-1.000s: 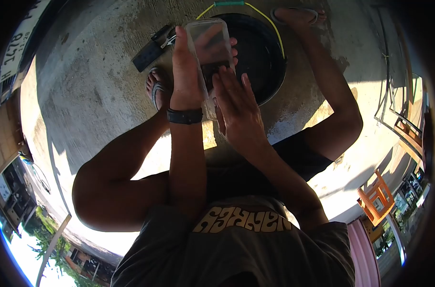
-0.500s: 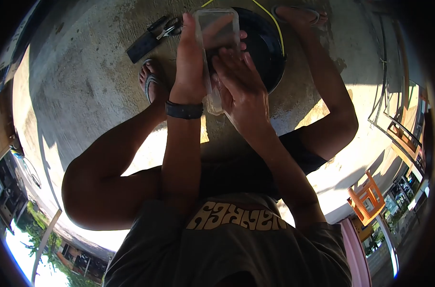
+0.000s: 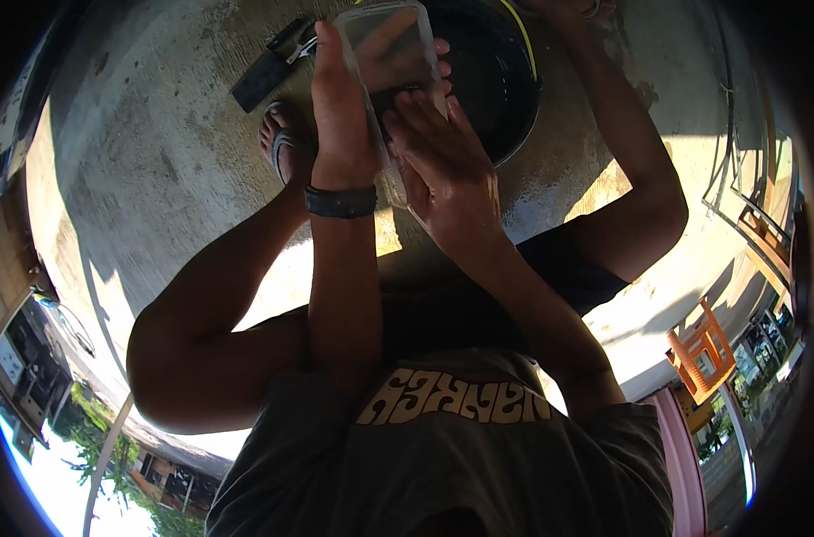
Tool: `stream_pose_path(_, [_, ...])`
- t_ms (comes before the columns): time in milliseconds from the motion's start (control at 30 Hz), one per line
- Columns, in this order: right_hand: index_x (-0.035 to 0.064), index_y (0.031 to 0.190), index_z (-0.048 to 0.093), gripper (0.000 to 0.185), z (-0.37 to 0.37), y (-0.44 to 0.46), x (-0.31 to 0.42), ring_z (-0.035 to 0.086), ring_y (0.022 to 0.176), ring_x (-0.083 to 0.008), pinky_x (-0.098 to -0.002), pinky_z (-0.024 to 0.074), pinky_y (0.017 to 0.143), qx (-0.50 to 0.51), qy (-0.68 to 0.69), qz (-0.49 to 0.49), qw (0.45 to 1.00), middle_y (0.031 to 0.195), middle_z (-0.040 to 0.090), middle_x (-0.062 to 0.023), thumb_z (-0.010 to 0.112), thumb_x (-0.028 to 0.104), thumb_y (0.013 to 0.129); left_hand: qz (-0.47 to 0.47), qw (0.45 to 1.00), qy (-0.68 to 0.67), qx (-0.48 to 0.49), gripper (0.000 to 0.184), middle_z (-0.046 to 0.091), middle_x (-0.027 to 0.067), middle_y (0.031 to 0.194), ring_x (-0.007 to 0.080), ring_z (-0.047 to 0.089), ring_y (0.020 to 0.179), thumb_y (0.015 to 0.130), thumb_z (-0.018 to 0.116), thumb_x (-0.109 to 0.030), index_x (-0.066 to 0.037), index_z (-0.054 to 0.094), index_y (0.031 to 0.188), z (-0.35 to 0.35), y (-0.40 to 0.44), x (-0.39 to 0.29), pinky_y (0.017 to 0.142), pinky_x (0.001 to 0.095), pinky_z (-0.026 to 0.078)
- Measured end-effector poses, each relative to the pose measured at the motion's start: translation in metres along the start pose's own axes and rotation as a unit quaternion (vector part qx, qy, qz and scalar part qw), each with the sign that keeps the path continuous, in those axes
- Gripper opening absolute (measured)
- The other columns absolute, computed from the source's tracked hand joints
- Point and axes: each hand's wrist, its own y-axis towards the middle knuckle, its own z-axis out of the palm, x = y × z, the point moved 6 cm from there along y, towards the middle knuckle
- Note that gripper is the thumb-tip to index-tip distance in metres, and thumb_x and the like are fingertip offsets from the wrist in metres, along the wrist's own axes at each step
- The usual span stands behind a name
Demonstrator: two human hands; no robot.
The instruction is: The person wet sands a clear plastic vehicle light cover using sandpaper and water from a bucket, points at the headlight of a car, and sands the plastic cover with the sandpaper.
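The left hand (image 3: 343, 130) grips the clear case (image 3: 394, 55), long axis running forward, the straight-fingered right hand (image 3: 445, 161) over its nearer half.

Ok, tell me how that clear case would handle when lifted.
The clear case is probably light, since it looks thin-walled. It seems fairly stiff, looking straight in the left hand. It may be slippery: the right hand looks wet.

Place: a partly shaded outdoor yard, seemingly at a home
Ground: rough concrete (image 3: 183, 152), sunlit in patches
Near left: green plants (image 3: 92, 430) in daylight
Near right: orange plastic seat (image 3: 687, 365)
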Motion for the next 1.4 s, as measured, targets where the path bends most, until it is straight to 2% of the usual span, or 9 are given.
stream_pose_path(433, [0.0078,0.122,0.074,0.03,-0.001,0.029,-0.017,0.066,0.129,-0.0289,-0.0508,0.0406,0.12,-0.034,0.012,-0.002,0.999,0.13,0.072,-0.0127,0.07,0.004,0.093,0.014,0.996,-0.032,-0.083,0.085,0.067,0.0172,0.12,0.0288,0.068,0.103,0.103,0.039,-0.072,0.0,0.049,0.147,-0.002,0.003,0.005,0.09,0.0416,0.059])
stream_pose_path(533, [0.0073,0.124,0.072,0.033,0.005,0.007,-0.003,0.066,0.127,-0.0293,-0.0515,0.0415,0.119,-0.007,0.03,0.004,1.0,0.129,0.073,-0.012,0.07,0.002,0.092,0.008,0.996,-0.031,0.081,0.069,0.067,0.0142,0.122,0.0268,0.066,0.109,0.108,0.04,-0.062,-0.002,0.056,0.139,0.003,0.002,-0.005,0.094,0.0388,0.057])
stream_pose_path(700, [0.0061,0.119,0.074,0.029,0.005,0.029,-0.013,0.067,0.126,-0.029,-0.0497,0.0472,0.115,-0.045,0.017,-0.013,0.999,0.126,0.074,-0.0131,0.072,0.001,0.09,0.056,0.992,0.068,-0.094,0.084,0.066,0.0176,0.123,0.0284,0.068,0.106,0.103,0.038,-0.072,-0.001,0.049,0.147,-0.025,0.017,0.012,0.09,0.0422,0.059])
stream_pose_path(967, [0.005,0.12,0.074,0.028,0.007,0.029,-0.016,0.067,0.126,-0.031,-0.0489,0.0465,0.115,-0.038,0.013,-0.017,0.999,0.128,0.073,-0.0135,0.071,0.001,0.093,0.063,0.993,0.036,-0.089,0.087,0.067,0.0178,0.121,0.0286,0.068,0.106,0.103,0.039,-0.073,0.0,0.047,0.15,0.007,0.006,-0.006,0.091,0.0439,0.059])
stream_pose_path(1033, [0.0038,0.121,0.073,0.029,0.009,0.002,-0.003,0.068,0.124,-0.0325,-0.0483,0.0467,0.115,-0.007,0.047,0.007,0.999,0.127,0.073,-0.0134,0.069,-0.001,0.093,0.036,0.995,-0.001,0.094,0.075,0.066,0.0159,0.122,0.0281,0.066,0.111,0.107,0.041,-0.065,-0.001,0.052,0.144,-0.004,0.003,-0.009,0.095,0.043,0.058])
stream_pose_path(1167, [0.0056,0.122,0.073,0.03,-0.005,0.051,-0.028,0.066,0.128,-0.031,-0.0521,0.0443,0.117,-0.022,0.103,0.094,0.99,0.128,0.073,-0.014,0.07,0.0,0.093,0.05,0.994,0.014,-0.092,0.088,0.069,0.0186,0.12,0.0288,0.07,0.1,0.104,0.036,-0.073,0.0,0.048,0.15,-0.004,0.01,0.005,0.088,0.0425,0.061])
stream_pose_path(1200, [0.0055,0.122,0.073,0.031,-0.004,0.04,-0.014,0.067,0.126,-0.0313,-0.0519,0.0455,0.116,-0.053,0.007,-0.019,0.998,0.127,0.073,-0.0137,0.07,-0.001,0.092,0.086,0.983,0.095,-0.13,0.088,0.069,0.0184,0.119,0.0286,0.07,0.098,0.104,0.035,-0.073,0.001,0.048,0.151,-0.002,0.01,0.003,0.086,0.0422,0.061])
stream_pose_path(1300, [0.0048,0.122,0.073,0.033,0.005,-0.002,-0.006,0.068,0.124,-0.0318,-0.0508,0.0463,0.115,-0.018,0.023,0.014,0.999,0.127,0.073,-0.0142,0.068,-0.003,0.091,0.011,1.0,0.02,0.018,0.077,0.069,0.0169,0.12,0.0285,0.069,0.102,0.108,0.036,-0.065,0.0,0.054,0.144,-0.005,0.008,-0.004,0.092,0.0406,0.06])
stream_pose_path(1400, [0.0049,0.121,0.073,0.033,-0.008,0.036,-0.021,0.067,0.125,-0.031,-0.0518,0.0461,0.115,-0.057,0.051,0.016,0.997,0.127,0.073,-0.0151,0.069,-0.003,0.09,0.014,0.996,-0.026,-0.089,0.084,0.07,0.0186,0.115,0.0295,0.07,0.097,0.105,0.035,-0.071,0.001,0.055,0.143,0.006,0.006,0.005,0.09,0.0408,0.06])
